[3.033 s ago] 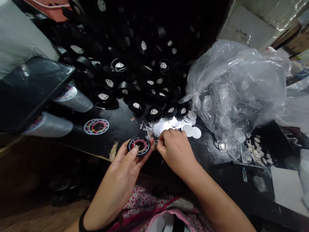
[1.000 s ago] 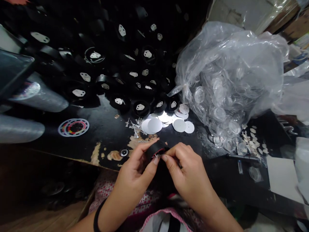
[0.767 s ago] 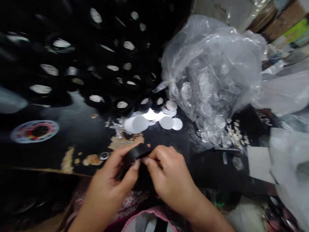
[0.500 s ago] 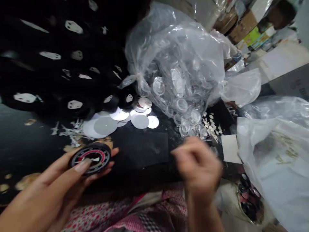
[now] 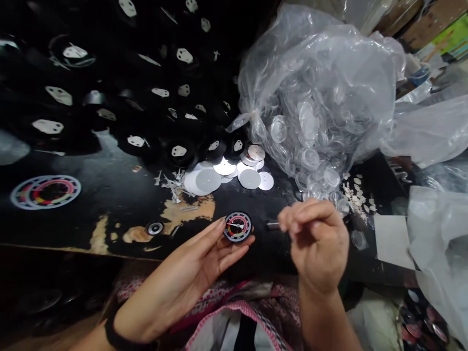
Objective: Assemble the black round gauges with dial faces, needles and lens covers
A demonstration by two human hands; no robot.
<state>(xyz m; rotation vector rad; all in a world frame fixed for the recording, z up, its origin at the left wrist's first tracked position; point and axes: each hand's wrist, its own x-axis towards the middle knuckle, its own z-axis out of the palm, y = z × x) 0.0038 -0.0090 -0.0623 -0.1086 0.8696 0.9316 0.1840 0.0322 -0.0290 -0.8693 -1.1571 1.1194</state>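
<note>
My left hand (image 5: 208, 251) holds a small round dial gauge (image 5: 238, 226) by its rim, between thumb and fingers. The gauge faces up, with a black dial, a red and white scale and a white pointer. To its right, my right hand (image 5: 318, 239) is closed, its fingertips at a short dark metal rod (image 5: 272, 225) that points toward the gauge. The rod's other end is hidden by the fingers. Beyond the gauge lie several round silver plates (image 5: 249, 179) and a heap of thin white pointers (image 5: 175, 185).
A clear plastic bag (image 5: 321, 63) spills round clear lenses (image 5: 309, 158) at the back right. Black gauge cases (image 5: 179, 151) with white plates crowd the back left. Printed dials (image 5: 54, 191) lie at left, a small ring (image 5: 155, 228) near the front edge, a white card (image 5: 395, 241) at right.
My view has turned left. The gauge is now closer to my right hand, and my left thumb has moved from its face to its rim. The rod now shows at my right fingertips.
</note>
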